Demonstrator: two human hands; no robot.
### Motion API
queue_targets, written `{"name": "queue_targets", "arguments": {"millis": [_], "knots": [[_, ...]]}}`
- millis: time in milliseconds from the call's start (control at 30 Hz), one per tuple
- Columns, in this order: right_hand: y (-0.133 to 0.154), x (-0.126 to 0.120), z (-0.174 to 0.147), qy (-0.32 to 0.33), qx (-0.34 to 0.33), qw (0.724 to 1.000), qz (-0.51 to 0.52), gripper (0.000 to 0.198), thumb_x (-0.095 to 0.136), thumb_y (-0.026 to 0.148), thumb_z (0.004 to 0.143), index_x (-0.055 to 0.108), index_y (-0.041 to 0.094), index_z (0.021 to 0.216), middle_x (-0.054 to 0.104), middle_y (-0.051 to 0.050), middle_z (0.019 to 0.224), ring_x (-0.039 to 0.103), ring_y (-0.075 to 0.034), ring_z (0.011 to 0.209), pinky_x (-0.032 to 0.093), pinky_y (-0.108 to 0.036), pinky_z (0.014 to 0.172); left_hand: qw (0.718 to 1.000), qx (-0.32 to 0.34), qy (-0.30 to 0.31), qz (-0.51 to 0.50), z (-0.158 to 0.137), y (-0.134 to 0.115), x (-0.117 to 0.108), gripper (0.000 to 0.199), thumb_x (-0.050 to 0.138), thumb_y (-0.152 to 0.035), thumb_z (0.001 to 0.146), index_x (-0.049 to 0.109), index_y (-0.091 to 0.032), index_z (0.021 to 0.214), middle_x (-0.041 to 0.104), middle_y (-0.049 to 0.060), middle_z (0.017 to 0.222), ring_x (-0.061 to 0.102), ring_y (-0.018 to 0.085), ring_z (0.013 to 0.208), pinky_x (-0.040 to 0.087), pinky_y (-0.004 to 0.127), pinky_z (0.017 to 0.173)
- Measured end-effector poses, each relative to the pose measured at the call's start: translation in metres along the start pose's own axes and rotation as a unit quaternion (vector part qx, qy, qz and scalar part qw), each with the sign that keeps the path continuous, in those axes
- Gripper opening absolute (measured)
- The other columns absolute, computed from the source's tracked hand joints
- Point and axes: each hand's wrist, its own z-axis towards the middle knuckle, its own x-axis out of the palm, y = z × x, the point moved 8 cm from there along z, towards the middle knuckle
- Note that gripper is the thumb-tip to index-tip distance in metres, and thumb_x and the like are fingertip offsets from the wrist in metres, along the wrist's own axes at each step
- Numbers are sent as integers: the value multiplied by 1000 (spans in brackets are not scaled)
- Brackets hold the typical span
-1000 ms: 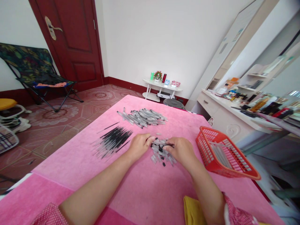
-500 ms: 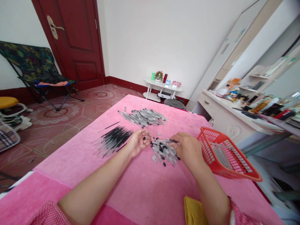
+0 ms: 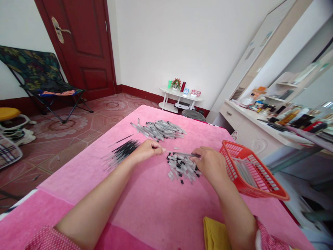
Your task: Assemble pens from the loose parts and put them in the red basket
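Change: left hand (image 3: 148,151) no longer lies palm up; it is turned over, fingers drawn together, and stands slightly farther from the heap of small caps (image 3: 183,167). The black piece that showed in its palm is out of sight. Whether the fingertips pinch it, I cannot tell from where I stand. The right hand (image 3: 210,163) has barely shifted, thumb and fingers clamped on one pen (image 3: 185,154). Reading for the work: rummaging in the heap looks paused, one small part probably picked out. Hands are apart, a gap between them.

Pen: roughly level along the far edge of the heap, above the pink-covered bench (image 3: 156,208), free end aimed toward the left hand. Slim, greyish, darker near the grip; no finer detail legible. Heap: clear and black caps mixed, loosely spread. Beyond it, a pile of grey-clear barrels (image 3: 162,130) with dark ends. Black refills (image 3: 125,151) fan out beside the left hand, partly hidden. Red basket (image 3: 248,190) stands just beyond the right hand, pale tubes (image 3: 244,172) inside.
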Motion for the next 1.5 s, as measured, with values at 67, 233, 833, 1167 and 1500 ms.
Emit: {"name": "queue_targets", "arguments": {"millis": [67,233,833,1167,1500], "knots": [[-8,2,1,12,18,1000,-5,16,58,38,76,69,28,84,67,-1,82,59,-18,81,31,-26,57,1000,-16,-9,19,-5,-3,-29,36,60,-44,68,53,-13,51,44,-3,49,36,7,47,25,21,47],[-17,9,2,51,47,998,1,21,57,41,76,70,30,87,70,-2,81,62,-19,76,32,-26,55,987,-128,-94,2,-28,13,-103,33,62,-45,65,55,-14,58,47,-2,53,33,5,43,18,20,42],[-16,16,-2,112,27,991,71,17,59,38,74,71,28,81,69,0,76,59,-14,67,27,-24,51,876,-204,-132,417,-43,-9,-145,43,58,-60,58,67,-18,63,59,3,57,52,17,56,29,24,50],[-14,17,-1,111,27,988,100,18,58,38,74,70,26,81,69,-1,76,60,-14,68,29,-23,51,901,-169,67,394,-18,22,-44,28,70,-46,47,67,-19,55,61,3,52,53,16,53,31,24,51],[-12,18,-2,112,20,988,102,18,57,36,75,70,25,79,69,-1,74,59,-13,67,29,-23,52,835,-196,72,509,-23,5,-26,27,69,-37,49,69,-18,69,68,11,79,61,24,71,37,27,54]]}}
